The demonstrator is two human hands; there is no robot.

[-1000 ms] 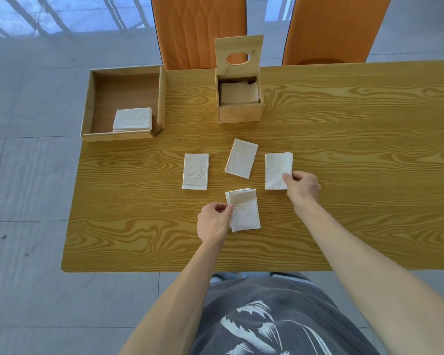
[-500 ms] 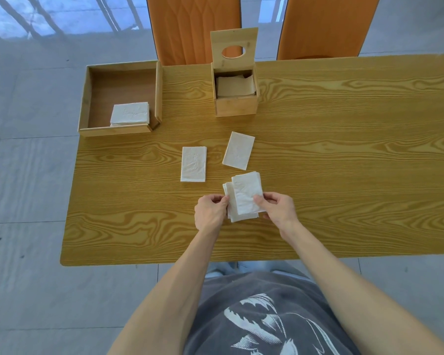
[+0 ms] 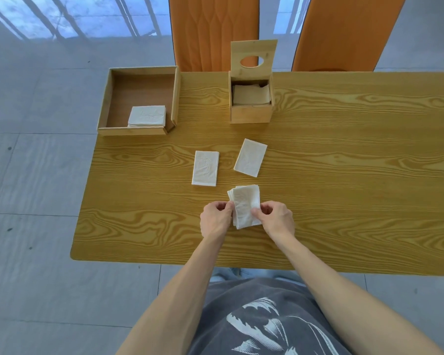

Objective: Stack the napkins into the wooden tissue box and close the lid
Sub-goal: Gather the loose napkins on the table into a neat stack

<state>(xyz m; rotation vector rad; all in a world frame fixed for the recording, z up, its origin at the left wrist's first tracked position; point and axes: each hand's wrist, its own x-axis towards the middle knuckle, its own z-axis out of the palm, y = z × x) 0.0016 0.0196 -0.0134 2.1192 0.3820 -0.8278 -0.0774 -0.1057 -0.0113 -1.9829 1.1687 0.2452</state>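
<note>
In the head view, a small stack of napkins [image 3: 245,206] sits just below the frame's centre, its long axis running near-vertical with the top leaning slightly left. It lies between the two hands: the left hand [image 3: 215,221] pinches its left edge and the right hand [image 3: 277,219] pinches its right edge, fingers curled, both forearms reaching up from the bottom. The wooden tissue box [image 3: 251,114] stands upper centre, its lid [image 3: 253,57] upright, napkins inside. Two single napkins [image 3: 205,168] [image 3: 250,157] lie flat between the box and the hands.

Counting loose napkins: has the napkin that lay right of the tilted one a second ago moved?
Yes. It left its spot right of the tilted napkin and now tops the small pile held by both hands, nearer the table's front edge.
</note>
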